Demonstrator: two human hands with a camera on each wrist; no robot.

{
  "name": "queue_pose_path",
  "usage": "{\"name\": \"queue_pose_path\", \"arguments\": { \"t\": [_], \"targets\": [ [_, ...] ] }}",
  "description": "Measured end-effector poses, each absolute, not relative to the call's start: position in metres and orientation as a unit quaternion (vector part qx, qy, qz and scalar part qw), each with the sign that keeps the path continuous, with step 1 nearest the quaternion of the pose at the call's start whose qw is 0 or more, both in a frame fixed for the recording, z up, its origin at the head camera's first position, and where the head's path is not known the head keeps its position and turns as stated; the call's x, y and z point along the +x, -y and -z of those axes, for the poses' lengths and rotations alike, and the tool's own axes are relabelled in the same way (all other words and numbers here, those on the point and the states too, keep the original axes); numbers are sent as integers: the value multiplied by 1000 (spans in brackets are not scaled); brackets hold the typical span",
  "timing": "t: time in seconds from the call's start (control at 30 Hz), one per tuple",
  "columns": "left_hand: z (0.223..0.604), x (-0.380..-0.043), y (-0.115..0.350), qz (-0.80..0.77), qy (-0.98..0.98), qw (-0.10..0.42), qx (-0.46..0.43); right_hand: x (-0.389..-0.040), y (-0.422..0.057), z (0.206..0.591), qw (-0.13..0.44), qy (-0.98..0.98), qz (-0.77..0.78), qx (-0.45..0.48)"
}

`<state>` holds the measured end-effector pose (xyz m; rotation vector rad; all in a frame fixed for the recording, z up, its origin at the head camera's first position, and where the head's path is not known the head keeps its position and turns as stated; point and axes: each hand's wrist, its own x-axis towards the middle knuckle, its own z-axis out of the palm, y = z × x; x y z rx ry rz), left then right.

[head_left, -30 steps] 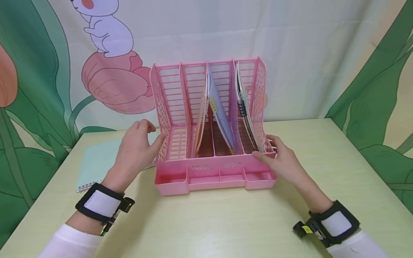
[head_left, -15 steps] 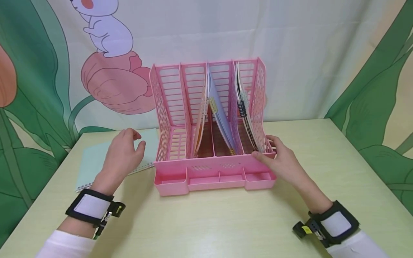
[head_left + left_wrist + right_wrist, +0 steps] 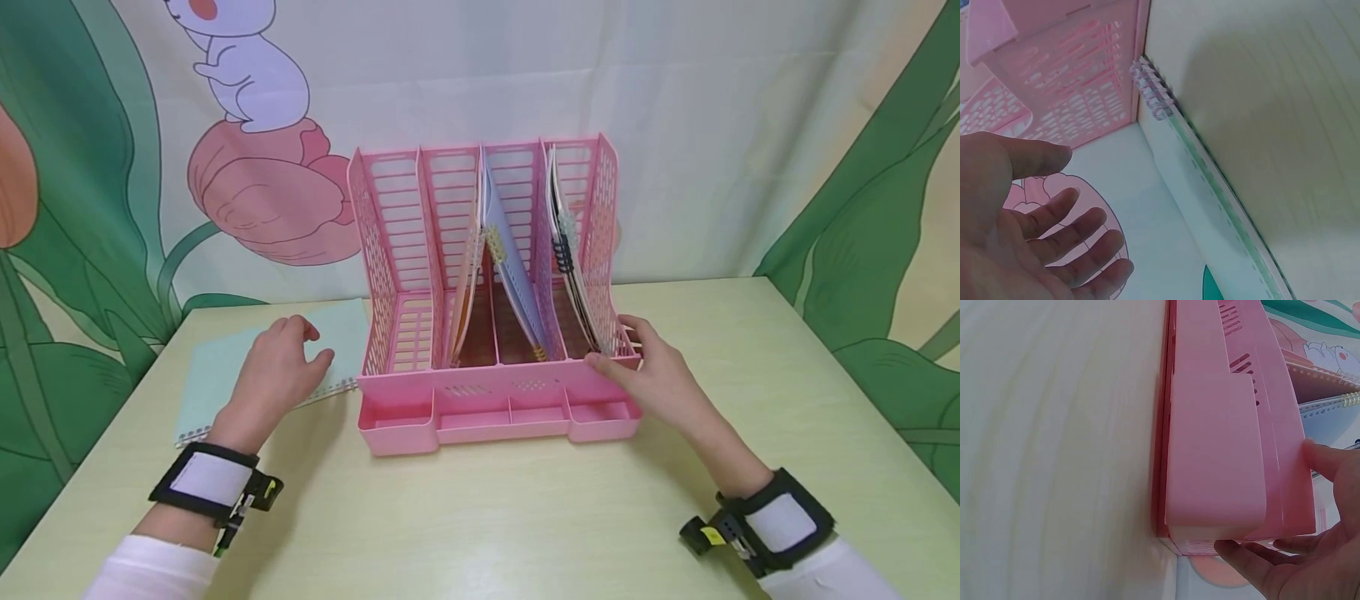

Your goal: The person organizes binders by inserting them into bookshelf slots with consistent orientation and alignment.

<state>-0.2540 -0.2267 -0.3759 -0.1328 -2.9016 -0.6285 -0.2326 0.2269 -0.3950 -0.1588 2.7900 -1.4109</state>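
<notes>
A pink desk file organizer (image 3: 465,381) stands upright on the table, with tall slots behind and small trays in front. My right hand (image 3: 660,372) grips its front right corner, thumb on the front rim and fingers against the side. My left hand (image 3: 272,375) hovers above a mint spiral notebook (image 3: 217,363), its fingers loosely bent around nothing. That notebook lies flat left of the organizer, partly hidden by the hand. In the left wrist view, the notebook's spiral binding (image 3: 1152,90) is close to the organizer's perforated side wall (image 3: 1079,81).
A blue spiral notebook (image 3: 510,258) and an orange-brown one (image 3: 467,283) lean in the middle slots. Black-bound notebooks (image 3: 573,287) stand in the right slot. A printed curtain (image 3: 697,167) hangs behind the table (image 3: 495,525).
My left hand has moved left and slightly down, away from the organizer's left side to above the mint notebook. The right hand and the organizer stay put.
</notes>
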Motion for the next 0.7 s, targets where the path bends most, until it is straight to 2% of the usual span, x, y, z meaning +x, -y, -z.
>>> {"name": "queue_pose_path", "arguments": {
  "t": [0.7],
  "targets": [
    [386,-263,236,165,985,-34,-37,-233,-227,394,8,-891,451,-47]
  ]
}}
